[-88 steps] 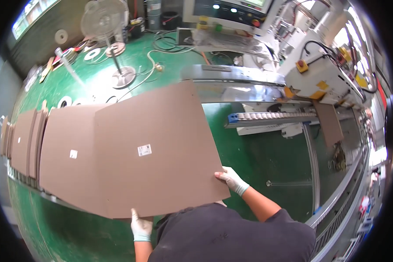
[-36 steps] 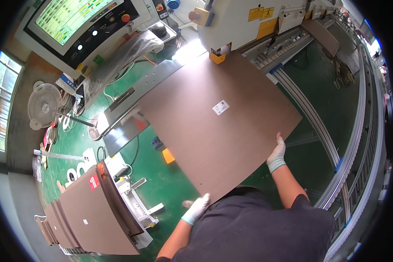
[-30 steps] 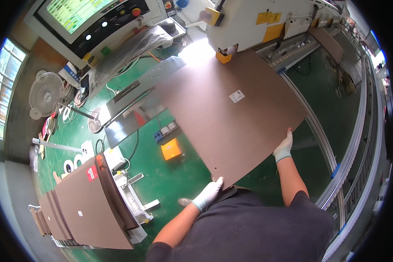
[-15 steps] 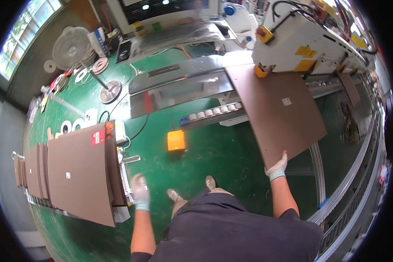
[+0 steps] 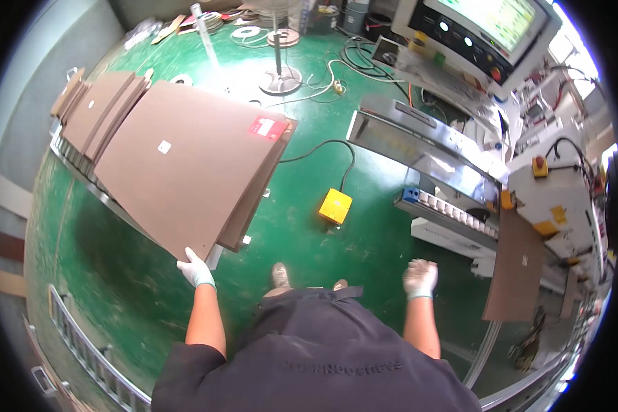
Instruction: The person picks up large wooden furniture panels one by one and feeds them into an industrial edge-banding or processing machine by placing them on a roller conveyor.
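At its near corner, the top brown panel (image 5: 178, 154) is gripped by my gloved left hand (image 5: 196, 269). The thumb shows at the edge; the fingers beneath are partly hidden. This large flat panel bears a small white label and a red one, and lies tilted on a stack at the left. Over the green floor, my gloved right hand (image 5: 420, 277) hangs loosely curled with nothing in it. It is nearest to the machine's row of white rollers (image 5: 456, 213). Another brown panel (image 5: 515, 264) lies at the machine on the right, apart from both hands.
Smaller brown panels (image 5: 99, 113) stand stacked at the far left. On the floor ahead sits a yellow box (image 5: 335, 206) with a cable. A fan stand (image 5: 280, 80) and a control screen (image 5: 491, 20) are farther back. A metal roller rail (image 5: 96, 360) runs at lower left.
The view has turned left. My right hand has let go of the panel at the machine and moved away from it. My left hand, empty before, now grips the stack's top panel.
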The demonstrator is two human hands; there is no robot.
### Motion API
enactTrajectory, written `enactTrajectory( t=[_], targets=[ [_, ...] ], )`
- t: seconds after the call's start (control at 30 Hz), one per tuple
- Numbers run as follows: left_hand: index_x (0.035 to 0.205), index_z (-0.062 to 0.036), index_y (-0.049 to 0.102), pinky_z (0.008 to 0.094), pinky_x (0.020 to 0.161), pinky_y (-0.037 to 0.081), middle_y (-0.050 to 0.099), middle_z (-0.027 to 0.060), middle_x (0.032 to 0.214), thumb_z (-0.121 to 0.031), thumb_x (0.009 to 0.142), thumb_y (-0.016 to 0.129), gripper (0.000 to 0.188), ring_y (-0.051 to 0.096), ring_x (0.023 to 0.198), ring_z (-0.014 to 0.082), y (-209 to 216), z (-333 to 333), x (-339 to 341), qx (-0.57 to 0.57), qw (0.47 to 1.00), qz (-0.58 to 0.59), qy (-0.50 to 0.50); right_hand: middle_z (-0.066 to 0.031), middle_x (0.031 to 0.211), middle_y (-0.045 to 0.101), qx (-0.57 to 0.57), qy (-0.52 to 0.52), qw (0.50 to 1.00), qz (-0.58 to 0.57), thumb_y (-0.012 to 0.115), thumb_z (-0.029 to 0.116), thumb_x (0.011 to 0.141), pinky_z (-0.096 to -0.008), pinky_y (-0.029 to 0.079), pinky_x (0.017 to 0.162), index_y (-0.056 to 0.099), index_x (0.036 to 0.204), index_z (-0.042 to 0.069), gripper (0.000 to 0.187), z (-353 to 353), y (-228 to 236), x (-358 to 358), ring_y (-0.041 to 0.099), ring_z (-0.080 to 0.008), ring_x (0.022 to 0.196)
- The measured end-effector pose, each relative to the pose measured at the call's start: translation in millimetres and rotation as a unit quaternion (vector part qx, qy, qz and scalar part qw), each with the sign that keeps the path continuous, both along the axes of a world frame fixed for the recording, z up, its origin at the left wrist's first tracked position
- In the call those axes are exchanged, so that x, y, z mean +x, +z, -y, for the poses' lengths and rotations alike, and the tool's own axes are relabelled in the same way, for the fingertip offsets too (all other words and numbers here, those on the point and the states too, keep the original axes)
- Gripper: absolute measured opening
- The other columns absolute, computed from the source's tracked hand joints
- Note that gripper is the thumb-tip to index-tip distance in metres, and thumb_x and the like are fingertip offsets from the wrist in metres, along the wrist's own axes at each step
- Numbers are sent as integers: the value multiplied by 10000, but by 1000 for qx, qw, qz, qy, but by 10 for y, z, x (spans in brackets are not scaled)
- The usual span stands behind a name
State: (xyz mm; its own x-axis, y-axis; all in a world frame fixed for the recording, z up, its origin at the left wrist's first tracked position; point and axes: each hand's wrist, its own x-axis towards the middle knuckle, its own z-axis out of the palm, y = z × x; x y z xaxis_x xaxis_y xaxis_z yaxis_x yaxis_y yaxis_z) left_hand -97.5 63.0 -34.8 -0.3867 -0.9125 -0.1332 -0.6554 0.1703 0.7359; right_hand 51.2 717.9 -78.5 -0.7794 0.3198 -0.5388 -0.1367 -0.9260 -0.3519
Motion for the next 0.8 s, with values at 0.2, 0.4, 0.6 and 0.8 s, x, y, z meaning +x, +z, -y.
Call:
enactTrajectory(
  t=[0.2, 0.4, 0.6, 0.8],
  targets=[
    [1212, 106, 541, 468, 963, 487, 625, 327, 1210, -541, 1010, 474, 681, 603, 1138, 456, 45, 299, 26, 54, 993, 68, -75, -106, 1014, 685, 422, 524, 737, 65, 621, 304, 967, -308, 542, 715, 630, 1177, 44, 334, 2638, -104, -1301, 671, -210, 866],
    [963, 21, 534, 318, 356, 412, 579, 115, 648, -585, 1021, 416, 620, 521, 409, 180, 32, 639, 255, 272, 953, 67, -112, 13, 803, 504, 130, 710, 692, 13, 530, 278, 1040, -237, 440, 661, 587, 981, 61, 232, 4006, 628, -1532, 486, -113, 706],
    [977, 31, 585, 330, 421, 515, 662, 157, 747, -577, 1028, 407, 636, 633, 499, 223, -76, 302, 716, 338, 920, 85, -177, -160, 1391, 544, 160, 663, 731, 26, 608, 395, 986, -434, 473, 1036, 483, 1383, 29, 554, 4420, 367, -1922, 574, -302, 1235],
    [1077, 119, 647, 447, 937, 490, 707, 293, 991, -569, 1018, 439, 721, 689, 1023, 376, 26, -13, 1031, 248, 844, 225, -419, -74, 1230, 676, 73, 581, 804, 107, 652, 342, 965, -438, 453, 1050, 641, 1254, 59, 405, 4459, -56, -1877, 593, -226, 1204]
  ],
)
